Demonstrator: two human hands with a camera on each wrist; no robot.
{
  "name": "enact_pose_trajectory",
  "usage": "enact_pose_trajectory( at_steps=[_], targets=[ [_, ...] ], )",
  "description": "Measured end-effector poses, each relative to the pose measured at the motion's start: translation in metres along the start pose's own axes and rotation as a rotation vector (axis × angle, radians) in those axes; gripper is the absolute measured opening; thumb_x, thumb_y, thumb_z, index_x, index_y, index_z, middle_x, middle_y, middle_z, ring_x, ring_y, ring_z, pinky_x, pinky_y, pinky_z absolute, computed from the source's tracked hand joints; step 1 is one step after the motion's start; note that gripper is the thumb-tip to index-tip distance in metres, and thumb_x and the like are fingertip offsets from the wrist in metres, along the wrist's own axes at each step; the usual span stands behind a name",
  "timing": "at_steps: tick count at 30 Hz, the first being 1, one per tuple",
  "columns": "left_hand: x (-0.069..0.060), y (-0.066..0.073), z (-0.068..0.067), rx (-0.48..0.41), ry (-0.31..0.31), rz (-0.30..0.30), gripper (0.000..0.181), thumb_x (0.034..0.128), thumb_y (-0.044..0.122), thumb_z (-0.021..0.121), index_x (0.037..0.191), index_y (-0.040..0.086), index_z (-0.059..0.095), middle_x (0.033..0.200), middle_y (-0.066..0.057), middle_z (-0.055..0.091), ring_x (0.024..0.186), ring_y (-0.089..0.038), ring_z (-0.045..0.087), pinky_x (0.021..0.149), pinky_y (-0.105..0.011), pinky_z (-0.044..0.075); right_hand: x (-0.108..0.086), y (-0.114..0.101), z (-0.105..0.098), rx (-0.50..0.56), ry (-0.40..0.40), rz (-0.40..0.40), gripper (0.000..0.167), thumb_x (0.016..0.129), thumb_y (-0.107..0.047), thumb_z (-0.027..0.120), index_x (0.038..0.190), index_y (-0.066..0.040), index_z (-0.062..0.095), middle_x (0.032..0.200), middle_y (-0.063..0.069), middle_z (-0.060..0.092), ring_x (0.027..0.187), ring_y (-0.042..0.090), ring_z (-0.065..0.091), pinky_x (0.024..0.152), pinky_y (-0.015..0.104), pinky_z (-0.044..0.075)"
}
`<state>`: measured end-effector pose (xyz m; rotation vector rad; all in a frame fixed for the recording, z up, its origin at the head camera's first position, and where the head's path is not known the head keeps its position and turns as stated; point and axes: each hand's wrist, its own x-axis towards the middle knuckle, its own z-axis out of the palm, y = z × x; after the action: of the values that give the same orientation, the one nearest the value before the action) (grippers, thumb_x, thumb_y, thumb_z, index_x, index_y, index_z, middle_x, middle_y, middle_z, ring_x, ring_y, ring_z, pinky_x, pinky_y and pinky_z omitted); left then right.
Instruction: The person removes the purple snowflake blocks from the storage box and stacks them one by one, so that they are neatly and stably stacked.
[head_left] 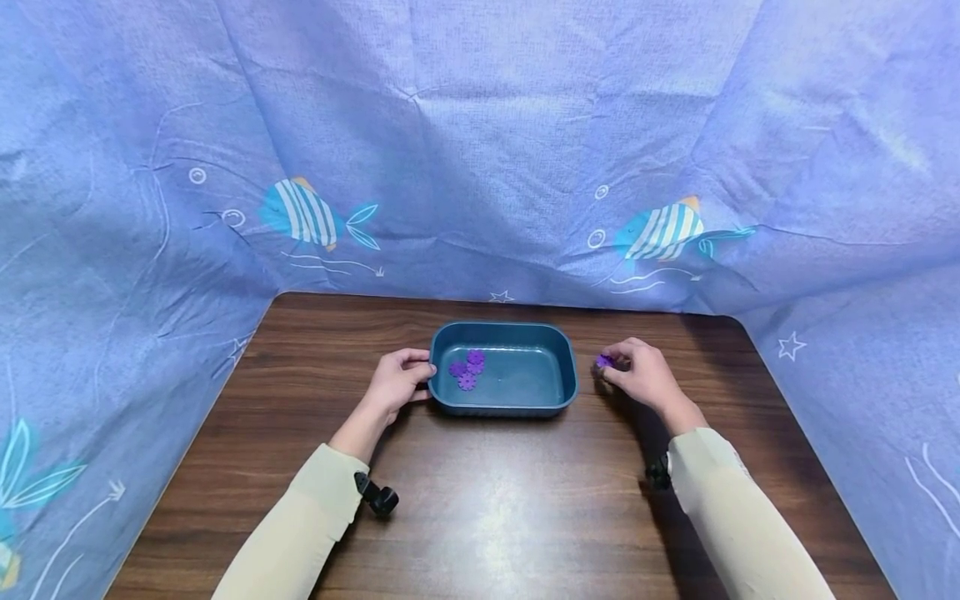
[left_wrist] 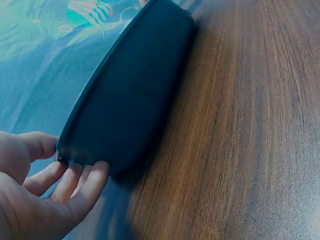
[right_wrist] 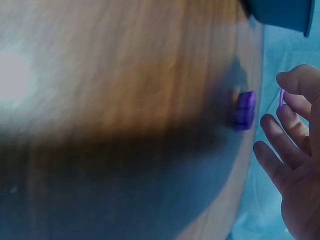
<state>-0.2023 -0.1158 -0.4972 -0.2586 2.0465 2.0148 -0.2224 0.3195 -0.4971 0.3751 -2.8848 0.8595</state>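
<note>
A dark blue rectangular tray [head_left: 525, 392] sits on the table, and several flat purple gear-shaped pieces [head_left: 467, 381] lie in its left part. My left hand [head_left: 397, 379] grips the tray's left end, thumb at the rim and fingers against the outer wall, as the left wrist view also shows. To the right of the tray is my right hand [head_left: 643, 375]. Between thumb and fingers it pinches a thin purple piece [right_wrist: 281, 98], seen edge-on in the right wrist view. Close by on the table stands a small purple stack [right_wrist: 244, 111], blurred.
The brown wooden table [head_left: 480, 500] reaches back to a blue fish-patterned cloth [head_left: 495, 167], which also hangs at both sides. A black wrist camera [head_left: 381, 500] juts from the left sleeve.
</note>
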Motion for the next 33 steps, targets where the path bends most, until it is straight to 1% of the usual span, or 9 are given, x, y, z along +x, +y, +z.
enact_pose_trajectory(
  at_steps=[4,8,12,21,26,29,33],
  targets=[
    [-0.001,0.001,-0.001,0.0,0.002,-0.003,0.039,0.0963,0.003,0.066,0.134,-0.004,0.06,0.123,-0.024,0.064,0.098,-0.019,0.067,0.076,-0.035,0.066,-0.005,0.008,0.002,-0.01,-0.005,0.024,0.024,0.088,-0.013,0.077,0.108,-0.001,0.076,0.104,0.014,0.069,0.092,0.03,0.069,0.085,0.05,0.058],
    [-0.001,0.001,-0.001,0.001,0.001,0.001,0.039,0.0963,0.003,0.066,0.134,-0.005,0.06,0.124,-0.024,0.064,0.098,-0.019,0.067,0.076,-0.035,0.066,-0.009,0.014,0.003,-0.007,-0.005,0.023,0.024,0.087,-0.013,0.077,0.108,-0.001,0.075,0.104,0.014,0.069,0.091,0.03,0.069,0.085,0.048,0.058],
    [-0.001,0.0,-0.001,0.002,-0.003,0.004,0.04,0.0965,0.004,0.067,0.134,-0.005,0.059,0.125,-0.025,0.064,0.1,-0.019,0.067,0.076,-0.034,0.066,-0.012,0.019,0.004,-0.008,-0.009,0.019,0.025,0.087,-0.011,0.077,0.109,0.0,0.075,0.106,0.016,0.07,0.093,0.031,0.068,0.084,0.049,0.058],
    [0.0,0.001,0.0,-0.001,0.002,0.005,0.038,0.0962,0.003,0.066,0.133,-0.005,0.06,0.123,-0.024,0.065,0.098,-0.018,0.067,0.076,-0.034,0.066,-0.014,0.021,0.004,-0.036,0.003,0.004,0.025,0.086,-0.012,0.078,0.108,-0.002,0.075,0.106,0.014,0.071,0.094,0.031,0.067,0.083,0.047,0.057],
    [-0.001,0.001,0.0,-0.001,0.004,0.008,0.038,0.0963,0.003,0.066,0.133,-0.005,0.06,0.122,-0.023,0.065,0.098,-0.019,0.067,0.075,-0.033,0.065,-0.015,0.019,0.003,-0.038,-0.01,0.02,0.027,0.086,-0.014,0.078,0.11,-0.002,0.075,0.108,0.015,0.07,0.094,0.031,0.066,0.084,0.047,0.056],
    [-0.001,0.001,0.0,0.003,0.001,0.008,0.04,0.0968,0.004,0.066,0.135,-0.005,0.059,0.121,-0.021,0.065,0.1,-0.02,0.067,0.077,-0.036,0.066,-0.016,0.018,0.003,-0.042,-0.023,0.033,0.027,0.087,-0.015,0.077,0.111,-0.002,0.075,0.109,0.015,0.07,0.095,0.031,0.065,0.085,0.048,0.055],
    [-0.002,0.0,-0.001,0.01,-0.001,0.008,0.042,0.0974,0.006,0.066,0.137,-0.006,0.058,0.121,-0.02,0.065,0.105,-0.024,0.066,0.083,-0.042,0.065,-0.016,0.019,0.004,-0.058,-0.039,0.032,0.027,0.088,-0.016,0.077,0.112,-0.002,0.075,0.111,0.015,0.07,0.097,0.032,0.065,0.087,0.05,0.055]
  ],
)
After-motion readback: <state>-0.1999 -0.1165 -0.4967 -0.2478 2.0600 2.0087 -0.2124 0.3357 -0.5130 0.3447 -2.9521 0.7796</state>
